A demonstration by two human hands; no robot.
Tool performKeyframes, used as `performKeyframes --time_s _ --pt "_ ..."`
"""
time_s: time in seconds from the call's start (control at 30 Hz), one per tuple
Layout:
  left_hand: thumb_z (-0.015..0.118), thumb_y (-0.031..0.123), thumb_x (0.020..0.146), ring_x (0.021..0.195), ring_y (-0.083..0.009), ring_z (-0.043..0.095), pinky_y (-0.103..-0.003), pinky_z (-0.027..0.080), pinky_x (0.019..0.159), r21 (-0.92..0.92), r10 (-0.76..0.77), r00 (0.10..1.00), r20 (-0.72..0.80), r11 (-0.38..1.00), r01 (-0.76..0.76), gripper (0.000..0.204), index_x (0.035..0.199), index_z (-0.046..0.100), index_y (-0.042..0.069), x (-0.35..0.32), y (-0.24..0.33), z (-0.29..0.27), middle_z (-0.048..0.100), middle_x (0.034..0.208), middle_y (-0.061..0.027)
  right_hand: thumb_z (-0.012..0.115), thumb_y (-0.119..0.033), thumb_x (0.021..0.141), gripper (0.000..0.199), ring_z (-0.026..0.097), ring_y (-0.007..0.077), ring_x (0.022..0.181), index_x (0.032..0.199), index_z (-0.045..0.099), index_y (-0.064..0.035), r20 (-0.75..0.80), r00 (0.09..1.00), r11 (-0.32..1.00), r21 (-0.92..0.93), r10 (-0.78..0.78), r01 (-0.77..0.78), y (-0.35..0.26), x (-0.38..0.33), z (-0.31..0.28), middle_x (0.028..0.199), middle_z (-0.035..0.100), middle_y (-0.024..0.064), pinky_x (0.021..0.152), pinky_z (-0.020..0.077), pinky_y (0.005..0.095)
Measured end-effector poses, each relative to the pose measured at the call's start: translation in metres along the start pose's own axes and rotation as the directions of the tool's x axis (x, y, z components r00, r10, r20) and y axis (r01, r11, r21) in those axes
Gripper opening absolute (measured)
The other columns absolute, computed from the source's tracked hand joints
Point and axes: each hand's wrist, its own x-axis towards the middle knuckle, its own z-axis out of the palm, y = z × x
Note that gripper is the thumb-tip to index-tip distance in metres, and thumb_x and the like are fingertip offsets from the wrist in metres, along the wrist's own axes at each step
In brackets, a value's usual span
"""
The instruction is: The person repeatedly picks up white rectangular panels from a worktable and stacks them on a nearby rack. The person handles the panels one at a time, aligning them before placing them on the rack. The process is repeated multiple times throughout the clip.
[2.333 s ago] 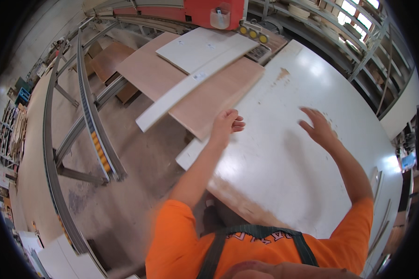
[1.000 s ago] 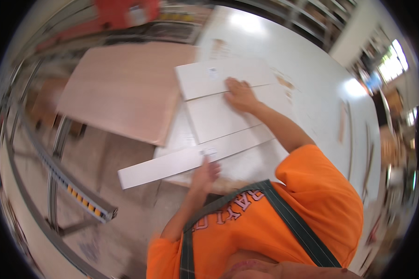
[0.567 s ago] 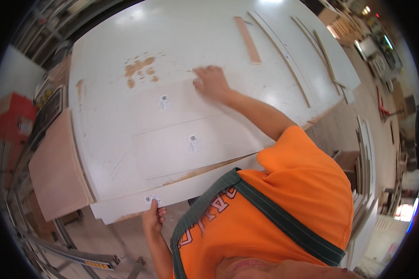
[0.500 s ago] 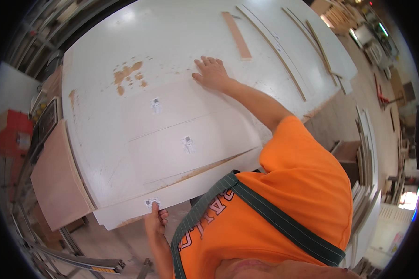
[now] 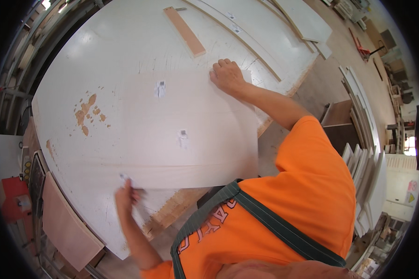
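Pale flat panels with small printed labels lie side by side on a large white worktable [image 5: 93, 51]. The far panel [image 5: 191, 97] and the middle panel [image 5: 219, 139] sit close together, with a narrower pale strip panel [image 5: 195, 176] along their near side. My left hand [image 5: 127, 196] is closed on the strip's near edge, thumb by its label; motion blurs it slightly. My right hand [image 5: 228, 79] has its fingers curled at the far panel's far edge, near the right corner. The fingertips there are partly hidden.
A reddish-brown wooden strip [image 5: 185, 32] and long narrow white strips [image 5: 242, 35] lie at the table's far side. The near table edge has chipped brown patches [image 5: 172, 211]. A brown board [image 5: 70, 221] stands at the left; boards [image 5: 365, 186] lean at the right.
The strip panel has moved from the table's front edge up against the other panels, with my left hand on it. My right hand went from spread flat to curled at the panel edge. The view shifted.
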Motion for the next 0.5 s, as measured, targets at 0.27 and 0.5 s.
performKeyframes --time_s 0.27,0.5 --pt "0.067 0.042 0.086 0.062 -0.0289 0.066 -0.041 0.052 0.058 0.819 0.449 0.852 -0.27 0.572 -0.042 0.046 0.078 0.064 -0.003 0.086 0.126 -0.02 0.067 0.07 -0.0171 0.068 -0.058 0.077 0.065 0.066 0.0268 0.094 0.109 0.063 -0.0022 -0.25 0.896 0.93 0.108 0.368 -0.352 -0.023 0.156 0.029 0.093 0.068 0.0155 0.076 0.0534 0.0414" --pt "0.05 0.051 0.095 0.139 -0.0383 0.033 -0.056 0.02 0.114 0.826 0.924 0.37 0.098 0.132 -0.548 0.064 0.142 0.044 0.008 0.12 0.185 0.136 0.038 0.149 -0.0203 0.073 -0.036 0.079 0.049 0.066 0.0235 0.081 0.109 0.063 0.0013 0.545 0.776 0.812 0.267 0.317 -0.519 0.02 0.184 0.018 0.093 0.068 0.0126 0.073 0.0545 0.0364"
